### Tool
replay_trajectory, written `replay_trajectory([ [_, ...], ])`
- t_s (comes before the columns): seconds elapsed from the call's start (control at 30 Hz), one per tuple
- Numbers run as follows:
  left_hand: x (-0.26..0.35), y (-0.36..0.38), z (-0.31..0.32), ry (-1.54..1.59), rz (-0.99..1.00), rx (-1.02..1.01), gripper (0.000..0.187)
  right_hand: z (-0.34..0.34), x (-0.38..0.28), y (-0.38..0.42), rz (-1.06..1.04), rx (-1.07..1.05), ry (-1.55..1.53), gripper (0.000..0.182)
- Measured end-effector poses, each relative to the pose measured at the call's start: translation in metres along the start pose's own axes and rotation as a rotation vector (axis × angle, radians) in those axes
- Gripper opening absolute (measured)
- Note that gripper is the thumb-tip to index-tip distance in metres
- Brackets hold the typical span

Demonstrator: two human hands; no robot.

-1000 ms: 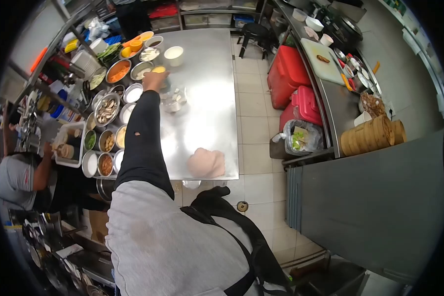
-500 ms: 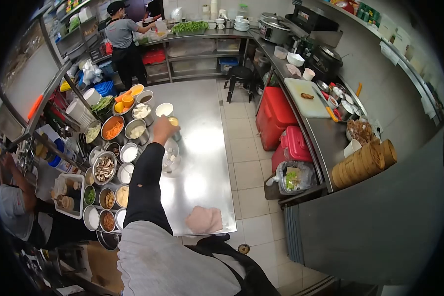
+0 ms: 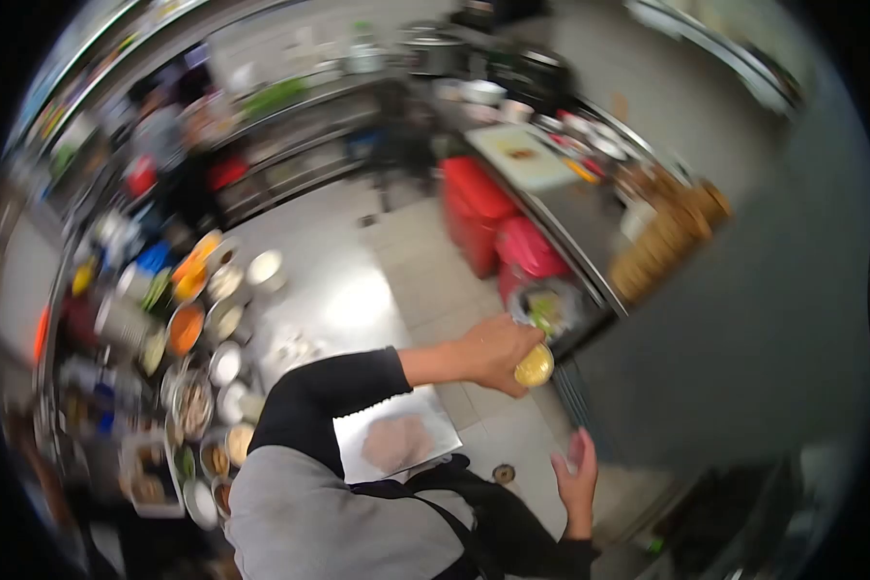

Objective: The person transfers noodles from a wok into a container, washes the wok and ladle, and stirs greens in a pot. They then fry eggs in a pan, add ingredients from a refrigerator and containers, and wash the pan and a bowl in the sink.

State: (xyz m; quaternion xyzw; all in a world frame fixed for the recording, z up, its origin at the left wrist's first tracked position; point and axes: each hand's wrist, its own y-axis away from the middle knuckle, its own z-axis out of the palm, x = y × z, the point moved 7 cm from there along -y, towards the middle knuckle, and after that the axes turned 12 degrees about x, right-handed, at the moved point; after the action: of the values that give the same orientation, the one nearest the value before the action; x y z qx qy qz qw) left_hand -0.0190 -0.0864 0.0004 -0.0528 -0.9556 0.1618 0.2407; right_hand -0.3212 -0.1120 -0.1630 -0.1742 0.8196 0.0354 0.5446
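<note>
I had cup of yellow contents [image 3: 534,366] gripped in left hand [image 3: 498,356], clear of table [image 3: 304,227], not set down; right hand [image 3: 578,480] open, holding nothing visible.

Left hand [image 3: 500,354] and yellow-filled cup [image 3: 534,366]: from over table [image 3: 309,224] to beyond its edge | right hand [image 3: 577,476]: now in view

No legible text, labels, numbers or signs.
</note>
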Motion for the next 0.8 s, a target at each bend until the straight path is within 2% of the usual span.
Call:
replay_trajectory([
  [0.03,0.038,-0.014,0.02,0.079,0.124,-0.012,0.067,-0.008,-0.045,-0.003,-0.044,0.004,0.062,0.081],
  [0.07,0.083,-0.028,0.041,0.183,0.271,-0.041,0.068,-0.019,-0.059,-0.001,-0.056,0.054,0.025,0.095],
  [0.1,0.121,-0.04,0.062,0.233,0.331,-0.095,0.066,-0.034,-0.069,0.005,-0.064,0.103,0.002,0.101],
  [0.13,0.159,-0.044,0.08,0.288,0.398,-0.165,0.064,-0.055,-0.08,0.016,-0.197,0.187,0.163,0.1],
  [0.17,0.198,-0.045,0.095,0.31,0.485,-0.186,0.065,-0.079,-0.1,0.027,-0.195,0.288,0.038,0.095],
  [0.2,0.235,-0.045,0.108,0.328,0.533,-0.238,0.069,-0.101,-0.078,0.045,-0.121,0.417,-0.101,0.092],
  [0.27,0.314,-0.035,0.131,0.285,0.654,-0.307,0.069,-0.148,-0.055,0.106,-0.036,0.723,0.054,0.087],
  [0.3,0.352,-0.026,0.144,0.268,0.694,-0.439,0.077,-0.17,-0.049,0.135,0.04,0.782,-0.036,0.092],
  [0.37,0.417,0.009,0.161,0.509,0.922,-0.466,0.1,-0.21,-0.026,0.208,0.095,0.995,0.097,0.092],
  [0.43,0.464,0.038,0.18,0.623,1.038,-0.49,0.107,-0.256,-0.026,0.283,0.174,1.162,0.107,0.09],
  [0.47,0.474,0.046,0.193,0.633,1.065,-0.517,0.107,-0.275,-0.011,0.317,0.193,1.247,0.115,0.089],
  [0.5,0.476,0.051,0.209,0.692,0.998,-0.598,0.106,-0.294,-0.001,0.353,0.208,1.324,0.122,0.088],
  [0.57,0.471,0.064,0.239,0.779,0.807,-0.742,0.102,-0.339,-0.016,0.427,0.362,1.381,0.367,0.086],
  [0.6,0.459,0.066,0.267,0.812,0.686,-0.807,0.099,-0.357,-0.007,0.465,0.427,1.395,0.373,0.086],
  [0.7,0.387,0.072,0.355,0.722,0.454,-0.821,0.092,-0.407,0.022,0.579,0.55,1.408,0.552,0.083],
  [0.8,0.296,0.081,0.404,0.596,0.211,-0.799,0.087,-0.432,0.061,0.674,0.65,1.355,0.552,0.08],
])
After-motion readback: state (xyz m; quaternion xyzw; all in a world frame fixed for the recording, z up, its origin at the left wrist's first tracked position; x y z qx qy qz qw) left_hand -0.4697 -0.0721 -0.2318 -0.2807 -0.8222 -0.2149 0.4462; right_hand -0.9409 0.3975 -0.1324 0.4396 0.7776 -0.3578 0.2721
